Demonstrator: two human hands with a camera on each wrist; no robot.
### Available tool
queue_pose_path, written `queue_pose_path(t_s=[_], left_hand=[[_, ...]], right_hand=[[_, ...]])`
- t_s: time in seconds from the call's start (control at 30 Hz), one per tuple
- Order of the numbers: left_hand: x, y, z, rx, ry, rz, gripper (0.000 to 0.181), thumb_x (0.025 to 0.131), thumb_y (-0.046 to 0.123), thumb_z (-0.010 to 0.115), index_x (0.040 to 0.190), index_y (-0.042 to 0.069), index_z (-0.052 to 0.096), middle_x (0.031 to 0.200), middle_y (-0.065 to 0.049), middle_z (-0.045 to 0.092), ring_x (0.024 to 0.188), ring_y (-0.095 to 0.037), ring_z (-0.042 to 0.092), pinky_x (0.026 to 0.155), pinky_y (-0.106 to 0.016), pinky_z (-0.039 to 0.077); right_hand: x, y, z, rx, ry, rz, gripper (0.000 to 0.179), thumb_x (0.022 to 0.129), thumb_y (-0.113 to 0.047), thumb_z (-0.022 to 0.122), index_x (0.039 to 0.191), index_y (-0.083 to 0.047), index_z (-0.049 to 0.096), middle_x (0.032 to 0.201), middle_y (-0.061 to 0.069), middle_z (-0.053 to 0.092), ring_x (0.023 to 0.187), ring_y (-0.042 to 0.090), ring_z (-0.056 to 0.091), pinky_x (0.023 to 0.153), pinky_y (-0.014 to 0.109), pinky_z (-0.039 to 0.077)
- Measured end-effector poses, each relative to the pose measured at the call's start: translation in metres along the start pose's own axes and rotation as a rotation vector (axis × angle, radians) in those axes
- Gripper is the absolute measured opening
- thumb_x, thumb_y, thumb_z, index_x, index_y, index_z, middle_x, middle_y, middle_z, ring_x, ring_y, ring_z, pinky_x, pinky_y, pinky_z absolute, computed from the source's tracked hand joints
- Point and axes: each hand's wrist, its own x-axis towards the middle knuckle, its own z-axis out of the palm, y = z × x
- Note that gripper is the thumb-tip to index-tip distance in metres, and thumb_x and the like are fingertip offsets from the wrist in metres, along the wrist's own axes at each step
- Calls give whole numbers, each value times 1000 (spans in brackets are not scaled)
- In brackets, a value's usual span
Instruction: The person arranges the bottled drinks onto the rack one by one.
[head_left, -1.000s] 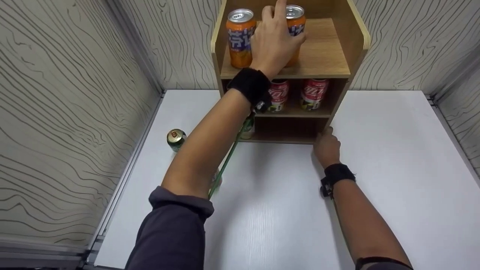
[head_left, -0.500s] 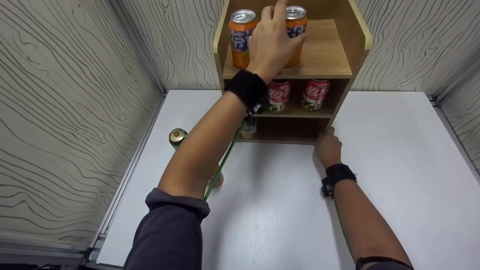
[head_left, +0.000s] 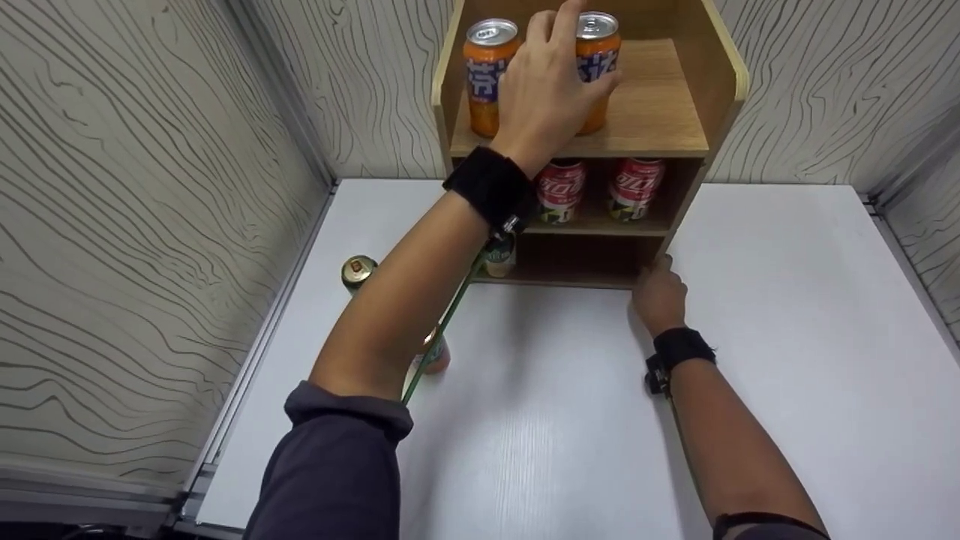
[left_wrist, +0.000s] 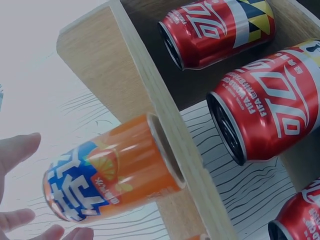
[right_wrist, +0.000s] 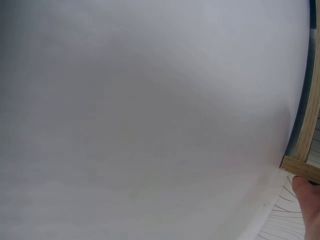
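My left hand (head_left: 544, 94) is at the right-hand orange soda can (head_left: 598, 67) on the top of a wooden shelf unit (head_left: 652, 97). In the left wrist view its fingers are spread around this orange can (left_wrist: 115, 172), with a gap between them and the can. A second orange can (head_left: 484, 75) stands to the left, partly behind the hand. Down at the unit's lower right corner, my right hand (head_left: 660, 296) grips the side panel. The right wrist view shows a fingertip (right_wrist: 305, 187) against the wooden corner (right_wrist: 300, 167).
Red cola cans (head_left: 634, 187) fill part of the middle shelf. One green can (head_left: 499, 259) is on the bottom shelf, partly hidden. Another green can (head_left: 358, 271) and a pinkish can (head_left: 435, 356) stand on the white table (head_left: 540, 420) by my left forearm.
The head view has shifted slightly, so the shelf unit appears a little farther right. My left forearm has moved slightly left, uncovering more of the pinkish can. Both hands keep their places.
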Motion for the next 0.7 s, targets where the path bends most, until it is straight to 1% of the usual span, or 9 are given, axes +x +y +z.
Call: queue_pose_path(t_s=[0.1, 0.27, 0.43, 0.7], left_hand=[[-1, 0, -1, -2, 4, 10, 77, 89, 51, 65, 150, 14, 35, 138, -9, 45, 113, -15, 56, 90, -19, 45], [-4, -2, -2, -5, 3, 22, 76, 90, 50, 65, 149, 11, 37, 139, -10, 44, 115, -16, 55, 91, -19, 45], [-7, -3, -1, -10, 2, 35, 76, 90, 50, 65, 148, 10, 38, 139, -10, 44, 116, -16, 54, 92, -20, 44], [-15, -5, -3, -2, 1, 35, 77, 89, 52, 64, 148, 11, 37, 140, -11, 42, 116, -18, 53, 92, -22, 45]], right_hand=[[1, 0, 0, -7, -3, -6, 37, 103, -14, 38, 122, 18, 40, 89, 37, 59, 84, 53, 60, 72, 61, 48], [2, 0, 1, -7, -31, 14, 37, 104, -15, 37, 126, 15, 37, 93, 36, 60, 86, 50, 61, 73, 59, 48], [2, -1, -1, 28, -42, 38, 37, 104, -15, 36, 127, 13, 37, 95, 35, 60, 88, 51, 60, 73, 58, 49], [4, 0, 1, 38, -49, 38, 35, 104, -17, 36, 125, 11, 39, 95, 35, 60, 87, 52, 60, 72, 59, 49]])
